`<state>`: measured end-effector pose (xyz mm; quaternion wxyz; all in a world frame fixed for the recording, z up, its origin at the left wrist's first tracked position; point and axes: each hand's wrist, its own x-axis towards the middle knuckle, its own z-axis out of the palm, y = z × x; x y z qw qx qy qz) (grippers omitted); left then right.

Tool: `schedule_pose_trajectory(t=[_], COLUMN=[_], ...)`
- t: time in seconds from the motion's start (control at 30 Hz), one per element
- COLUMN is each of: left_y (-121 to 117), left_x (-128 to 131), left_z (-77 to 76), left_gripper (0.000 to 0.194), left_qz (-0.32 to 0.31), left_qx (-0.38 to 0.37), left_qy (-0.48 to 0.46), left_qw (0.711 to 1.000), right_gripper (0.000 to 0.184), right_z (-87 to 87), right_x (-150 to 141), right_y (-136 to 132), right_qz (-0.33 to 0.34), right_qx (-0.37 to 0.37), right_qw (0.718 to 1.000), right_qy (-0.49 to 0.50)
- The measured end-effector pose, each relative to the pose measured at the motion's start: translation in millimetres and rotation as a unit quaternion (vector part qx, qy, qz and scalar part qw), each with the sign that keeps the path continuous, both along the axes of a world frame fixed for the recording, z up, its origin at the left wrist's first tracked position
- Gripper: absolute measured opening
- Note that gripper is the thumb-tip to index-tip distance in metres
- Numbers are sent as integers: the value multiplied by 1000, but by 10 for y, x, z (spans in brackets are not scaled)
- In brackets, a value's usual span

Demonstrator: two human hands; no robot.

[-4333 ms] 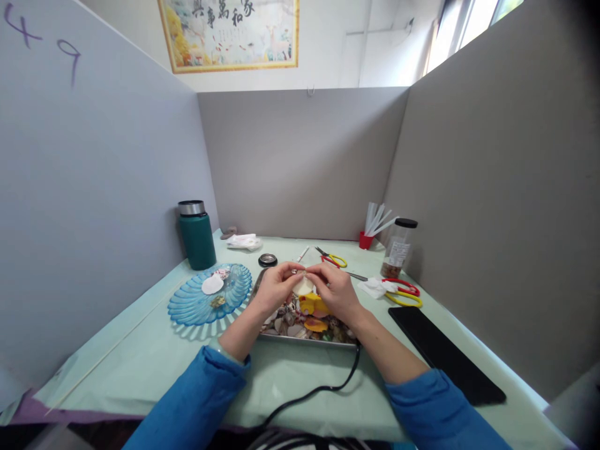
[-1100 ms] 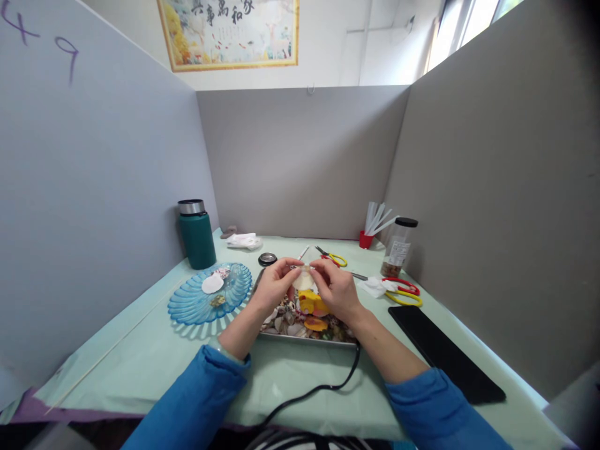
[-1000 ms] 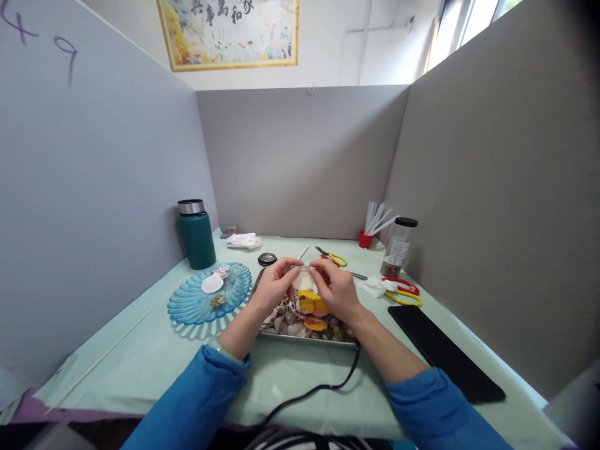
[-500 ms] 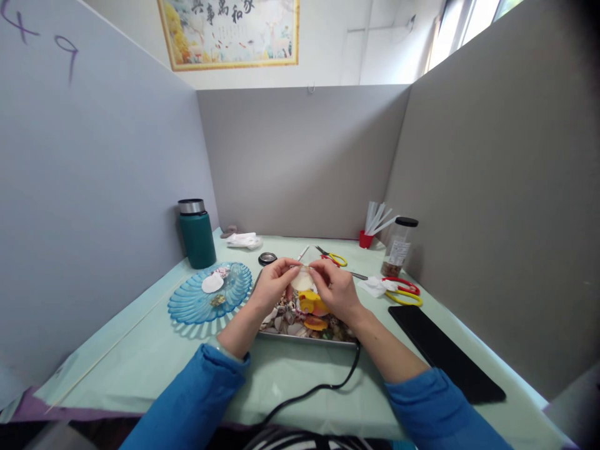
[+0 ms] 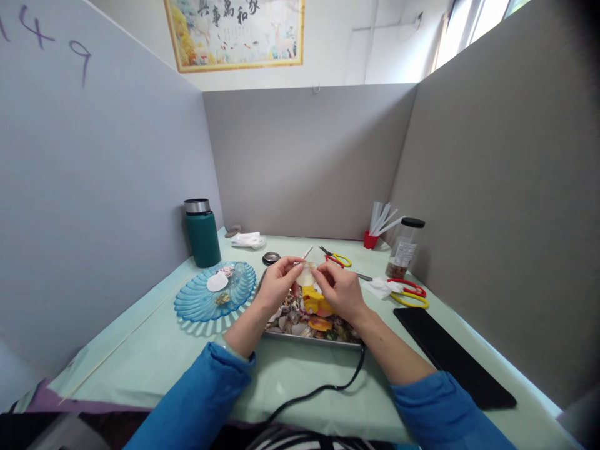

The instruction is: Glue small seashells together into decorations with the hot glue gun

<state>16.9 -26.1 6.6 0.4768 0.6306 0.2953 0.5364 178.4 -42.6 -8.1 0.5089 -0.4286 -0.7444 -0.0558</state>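
Observation:
Over the tray, my left hand [image 5: 280, 284] and my right hand [image 5: 340, 287] meet with fingertips pinched. Between them is a pale, rounded, shell-like piece [image 5: 307, 276], gripped at its upper edge from both sides. It is too small to make out fully. Directly below lies a tray [image 5: 314, 340] filled with many small shells [image 5: 293, 324]. A bright yellow plastic object [image 5: 313, 299] and an orange-yellow shell-like piece [image 5: 320, 323] rest on the shells. My hands partly hide the tray's far side.
Left stand a blue scalloped plate [image 5: 187, 304] with a white disc [image 5: 217, 281] and a green bottle [image 5: 202, 240]. Scissors [image 5: 338, 257], larger red-yellow scissors [image 5: 412, 294], tissue [image 5: 382, 287], a jar [image 5: 402, 250], glue sticks [image 5: 382, 219] and a black slab [image 5: 452, 356] lie around. A black cord [image 5: 319, 390] crosses in front.
The whole view has shifted slightly, so everything sits a little further right. The right fingertips look slightly further from the left ones, with the pale piece still between them.

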Motion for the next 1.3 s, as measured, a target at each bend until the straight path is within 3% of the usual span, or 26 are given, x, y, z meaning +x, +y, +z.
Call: schedule_pose_trajectory(t=[0.67, 1.3], left_y=[63, -1], left_x=[-7, -2], left_z=[-63, -14], left_gripper=[30, 29], left_qz=[-5, 2], left_qx=[-13, 17], left_qy=[-4, 16], left_qw=[1000, 1000], right_gripper=[20, 21], right_z=[-4, -10], right_x=[-5, 15], right_y=[3, 14], right_qz=[-2, 12], right_qx=[-1, -17], right_qw=[1000, 1000], right_qy=[1, 20])
